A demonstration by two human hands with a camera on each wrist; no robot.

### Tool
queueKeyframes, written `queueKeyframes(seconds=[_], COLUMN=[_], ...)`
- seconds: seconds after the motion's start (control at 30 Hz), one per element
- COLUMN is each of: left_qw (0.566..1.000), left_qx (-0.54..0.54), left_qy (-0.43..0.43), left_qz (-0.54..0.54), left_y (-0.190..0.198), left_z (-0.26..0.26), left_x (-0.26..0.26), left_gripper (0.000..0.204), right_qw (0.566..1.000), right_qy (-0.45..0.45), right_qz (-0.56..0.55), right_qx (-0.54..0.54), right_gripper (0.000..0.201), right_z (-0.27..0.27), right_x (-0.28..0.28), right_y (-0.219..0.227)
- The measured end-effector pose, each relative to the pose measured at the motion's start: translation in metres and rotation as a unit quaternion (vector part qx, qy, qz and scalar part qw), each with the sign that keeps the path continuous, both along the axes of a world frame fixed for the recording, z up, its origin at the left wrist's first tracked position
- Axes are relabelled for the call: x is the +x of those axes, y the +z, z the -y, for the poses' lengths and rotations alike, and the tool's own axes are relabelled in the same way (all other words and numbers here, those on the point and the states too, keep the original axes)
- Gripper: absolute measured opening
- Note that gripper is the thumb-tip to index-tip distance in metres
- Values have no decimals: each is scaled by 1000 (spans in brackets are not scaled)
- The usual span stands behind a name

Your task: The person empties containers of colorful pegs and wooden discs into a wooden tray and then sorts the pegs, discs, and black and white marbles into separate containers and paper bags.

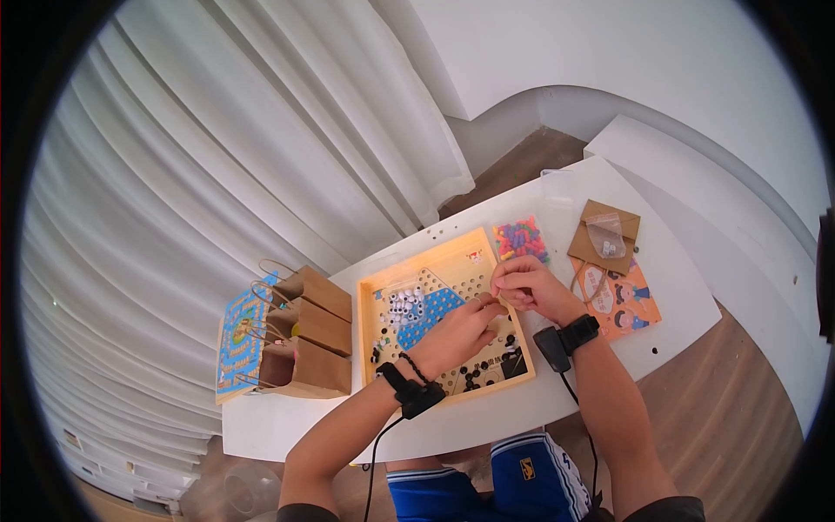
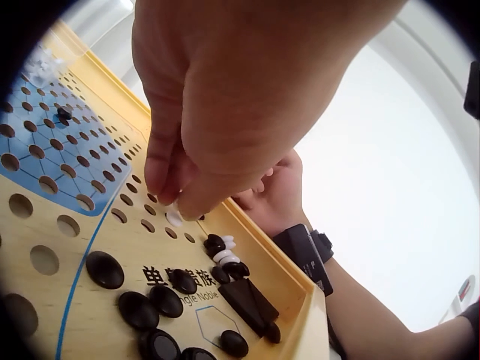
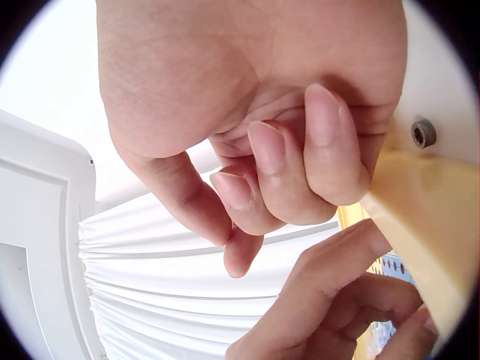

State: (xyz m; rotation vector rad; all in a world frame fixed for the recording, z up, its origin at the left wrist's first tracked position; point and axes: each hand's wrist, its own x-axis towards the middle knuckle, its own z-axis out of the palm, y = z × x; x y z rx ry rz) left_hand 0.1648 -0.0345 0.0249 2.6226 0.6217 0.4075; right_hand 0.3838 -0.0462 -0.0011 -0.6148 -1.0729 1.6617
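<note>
A shallow wooden game tray (image 1: 487, 389) lies on the white table, with rows of holes and a blue star-shaped panel (image 2: 64, 161). Over its right part, my left hand (image 1: 457, 337) pinches a small white game piece (image 2: 174, 216) between thumb and fingertips, close over the holes. My right hand (image 1: 532, 289) is at the tray's right rim beside the left one. Its fingers curl toward the palm and the thumb meets the index fingertip, with nothing visible between them. Black pieces (image 2: 105, 270) lie loose in the near right corner beside a black block (image 2: 247, 304).
White pieces (image 1: 405, 306) sit heaped on the tray's left half. Paper bags (image 1: 315, 344) and a blue patterned board (image 1: 242, 335) stand at left. Beyond the tray is a pack of colourful pegs (image 1: 520, 239); an orange booklet (image 1: 626, 304) and brown envelope (image 1: 596, 222) lie at right.
</note>
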Motion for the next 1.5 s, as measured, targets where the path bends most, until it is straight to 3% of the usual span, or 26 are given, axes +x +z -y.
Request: queueKeyframes(seconds=[0.23, 0.63, 0.7, 1.23, 1.43, 1.5], left_qw=[999, 997, 991, 996, 994, 992], left_qx=[-48, -60, -90, -48, -79, -48], left_qy=[1, -40, -22, -21, 14, 67], left_qz=[-23, -32, -95, -74, -74, -91], left_y=[0, 0, 5, 4, 19, 33], left_z=[-7, -13, -10, -8, -17, -24], left_x=[5, 0, -1, -15, -34, -45], left_gripper=[29, 11, 10, 11, 9, 10], right_qw=[1000, 1000, 1000, 1000, 1000, 1000], right_qy=[-4, 1, -1, 4, 6, 4], right_qz=[1, 16, 11, 3, 1, 1], right_qx=[2, 0, 1, 3, 4, 3], right_gripper=[17, 17, 17, 17, 17, 17], right_z=[2, 2, 2, 0, 1, 1], right_x=[0, 1, 0, 1, 1, 0], right_y=[2, 4, 2, 0, 1, 3])
